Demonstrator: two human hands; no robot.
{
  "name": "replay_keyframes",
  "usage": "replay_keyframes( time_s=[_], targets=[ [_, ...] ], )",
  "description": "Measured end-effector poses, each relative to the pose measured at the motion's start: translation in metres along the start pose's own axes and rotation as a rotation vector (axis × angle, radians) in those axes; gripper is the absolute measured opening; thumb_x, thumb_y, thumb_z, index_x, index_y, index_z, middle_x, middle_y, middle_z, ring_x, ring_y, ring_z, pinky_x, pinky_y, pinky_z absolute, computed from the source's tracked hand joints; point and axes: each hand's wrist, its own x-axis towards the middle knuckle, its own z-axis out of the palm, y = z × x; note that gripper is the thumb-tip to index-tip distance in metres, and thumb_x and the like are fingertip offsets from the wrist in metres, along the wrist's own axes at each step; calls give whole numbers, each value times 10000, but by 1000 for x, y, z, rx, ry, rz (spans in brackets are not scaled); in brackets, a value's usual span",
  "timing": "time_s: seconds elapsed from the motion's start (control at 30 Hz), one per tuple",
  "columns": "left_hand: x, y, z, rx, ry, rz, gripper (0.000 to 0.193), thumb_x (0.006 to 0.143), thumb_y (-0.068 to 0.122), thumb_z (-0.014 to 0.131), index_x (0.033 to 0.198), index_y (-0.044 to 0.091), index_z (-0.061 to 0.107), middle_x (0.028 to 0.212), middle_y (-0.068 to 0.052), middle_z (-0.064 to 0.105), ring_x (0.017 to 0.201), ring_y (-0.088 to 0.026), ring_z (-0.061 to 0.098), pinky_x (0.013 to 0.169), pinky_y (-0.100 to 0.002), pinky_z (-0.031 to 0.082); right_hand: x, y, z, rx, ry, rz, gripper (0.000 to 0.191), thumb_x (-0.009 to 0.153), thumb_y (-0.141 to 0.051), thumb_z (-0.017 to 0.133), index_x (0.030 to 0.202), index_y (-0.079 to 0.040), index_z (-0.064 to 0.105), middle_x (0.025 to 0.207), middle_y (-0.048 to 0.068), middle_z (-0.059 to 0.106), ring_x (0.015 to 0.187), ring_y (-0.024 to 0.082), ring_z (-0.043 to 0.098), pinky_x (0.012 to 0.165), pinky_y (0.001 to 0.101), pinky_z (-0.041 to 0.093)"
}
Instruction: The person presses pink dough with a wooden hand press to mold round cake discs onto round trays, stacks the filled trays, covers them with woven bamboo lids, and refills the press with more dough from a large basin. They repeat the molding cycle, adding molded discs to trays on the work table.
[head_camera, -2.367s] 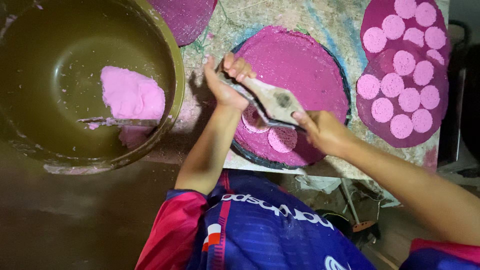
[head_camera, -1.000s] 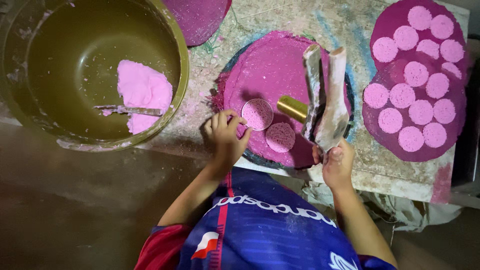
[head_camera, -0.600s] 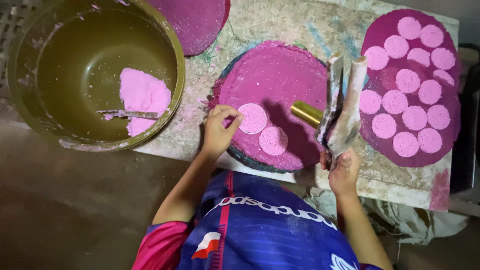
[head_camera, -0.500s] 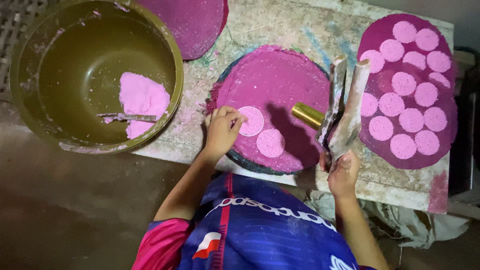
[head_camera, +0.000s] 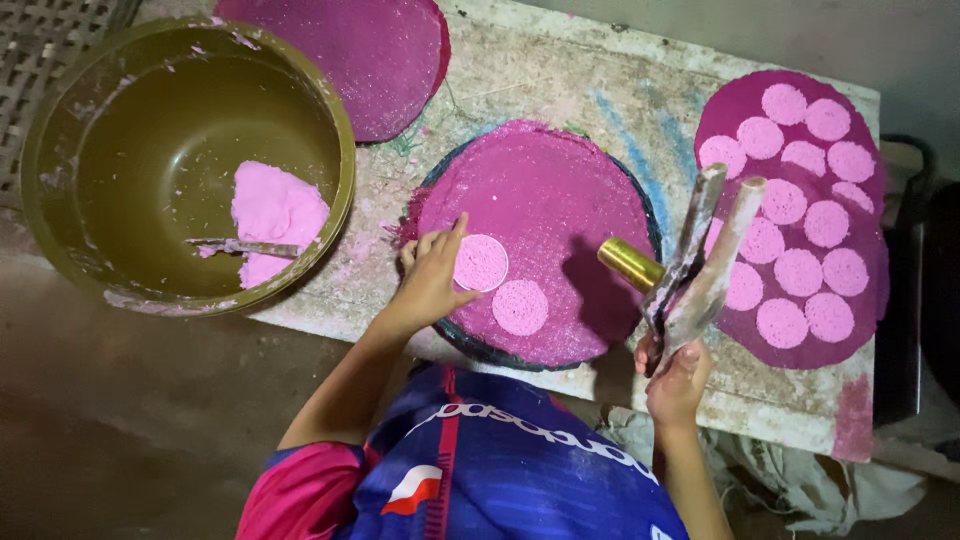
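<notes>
The person stands at a worn stone table (head_camera: 560, 90), streaked with blue and pink dust. The left hand (head_camera: 432, 280) lies flat on the middle round mat (head_camera: 560, 190), fingers together and thumb out, its fingertips touching the edge of a pale pink disc (head_camera: 481, 262). A second pale disc (head_camera: 520, 307) lies just beside the first, nearer the person. The mat is deep magenta with a dark rim.

The right hand (head_camera: 676, 380) is closed around the lower end of a long metal press (head_camera: 700, 260), two grey dusty arms that spread apart toward the top; a brass-coloured cylinder (head_camera: 630, 263) sticks out from it toward the mat. How the arms join inside the fist is hidden.

To the right lies another magenta mat (head_camera: 855, 300), filled with rows of pale pink discs (head_camera: 805, 272); the press covers part of it. A third magenta mat (head_camera: 370, 50) sits at the far side of the table, its top cut off by the picture edge.

On the left stands a big olive-green bowl (head_camera: 120, 120) holding a heap of pink powder (head_camera: 275, 210), with a dusty scoop (head_camera: 240, 246) resting in it. The scoop's shape is hard to make out under the powder.

The person wears a blue and pink shirt (head_camera: 500, 470) with white lettering across the back and a small red and white patch. A crumpled cloth (head_camera: 800, 480) lies below the table edge, dim and partly cut off.
</notes>
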Motion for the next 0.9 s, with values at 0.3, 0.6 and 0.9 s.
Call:
replay_keyframes(
  time_s=[0.3, 0.6, 0.9],
  targets=[
    [68, 13, -43, -6, 35, 43, 1276, 681, 430, 930, 1626, 76, 149, 1405, -198, 526, 1391, -351, 370, 1160, -611, 145, 20, -3, 7, 227, -151, -14, 793, 931, -767, 531, 1161, -9, 561, 814, 42, 559, 659, 131, 524, 549, 277, 425],
    [9, 114, -130, -419, -478, 581, 740, 744, 396, 827, 1337, 117, 484, 1188, -191, 631, 1081, -371, 597, 907, -508, 424, 45, -158, 48, -740, -682, -784, 534, 810, -576, 752, 878, -56, 654, 726, 68, 572, 633, 272, 577, 568, 393, 448],
    [-49, 150, -210, 49, -766, 371, 372, 725, 284, 760, 1058, 192, 623, 787, -156, 700, 767, -406, 687, 675, -531, 515, 101, -258, 132, -482, -1480, -959, 556, 830, -568, 690, 877, -26, 574, 761, 133, 538, 680, 365, 562, 598, 468, 425]
  ],
)
